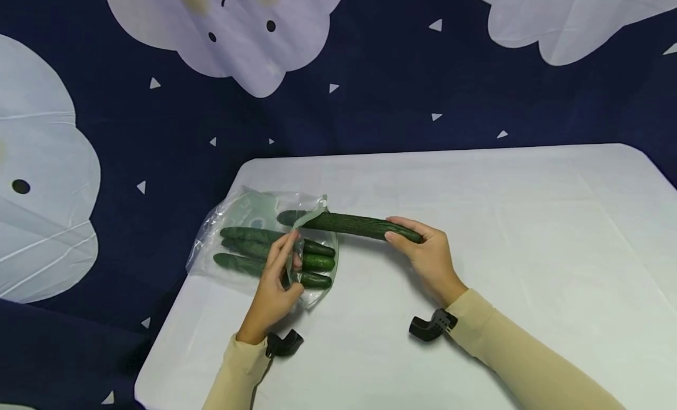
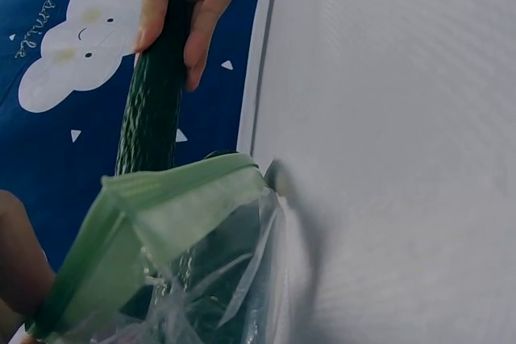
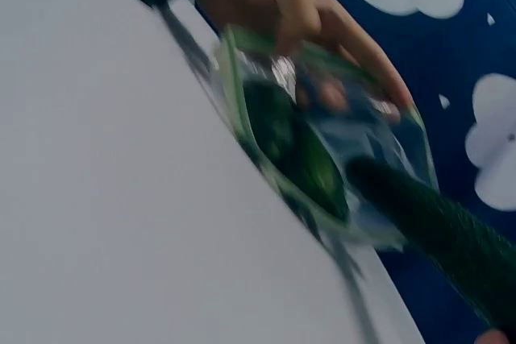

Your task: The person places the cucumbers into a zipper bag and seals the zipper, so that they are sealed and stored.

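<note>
My right hand (image 1: 429, 258) grips a long dark green cucumber (image 1: 357, 225) by one end. Its far tip is inside the mouth of a clear zip bag (image 1: 245, 205) with a green rim. Three other cucumbers (image 1: 317, 263) lie side by side in the bag. At the bag's mouth, my left hand (image 1: 275, 286) holds the rim, thumb on the near side, and the mouth stands apart. In the left wrist view the green rim (image 2: 185, 187) hides the cucumber's lower part. The right wrist view looks into the open bag (image 3: 242, 130), somewhat blurred.
A white table (image 1: 508, 239) lies under the work, and the bag's closed end overhangs its left edge. Behind it hangs a dark blue cloth (image 1: 381, 63) with white clouds and triangles. Each wrist wears a black camera mount (image 1: 433, 325).
</note>
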{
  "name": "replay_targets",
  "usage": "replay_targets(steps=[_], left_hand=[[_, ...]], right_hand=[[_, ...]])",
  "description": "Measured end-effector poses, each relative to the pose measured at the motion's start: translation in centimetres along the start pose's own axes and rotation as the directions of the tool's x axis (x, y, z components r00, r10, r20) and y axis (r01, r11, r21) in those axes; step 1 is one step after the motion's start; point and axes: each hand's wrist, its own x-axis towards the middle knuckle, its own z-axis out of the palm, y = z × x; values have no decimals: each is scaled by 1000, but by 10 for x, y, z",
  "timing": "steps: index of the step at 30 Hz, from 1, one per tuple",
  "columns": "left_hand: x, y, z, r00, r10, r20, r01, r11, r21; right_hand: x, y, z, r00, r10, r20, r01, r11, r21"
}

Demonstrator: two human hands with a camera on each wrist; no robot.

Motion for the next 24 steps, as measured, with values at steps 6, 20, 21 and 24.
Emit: replay_targets(steps=[6,20,21,24], left_hand=[[4,23,0,1000,25,-8,-25,1000,-10],[6,28,0,1000,18,6,-18,1000,-9],[6,28,0,1000,21,6,-21,1000,-7],[5,27,0,1000,28,7,-28,1000,1]], right_hand=[[-1,6,29,999,43,-11,-42,996,82],[9,20,66,998,67,-15,-64,984,164],[9,20,68,998,69,-11,-66,983,169],[12,22,74,997,78,-4,-76,982,175]])
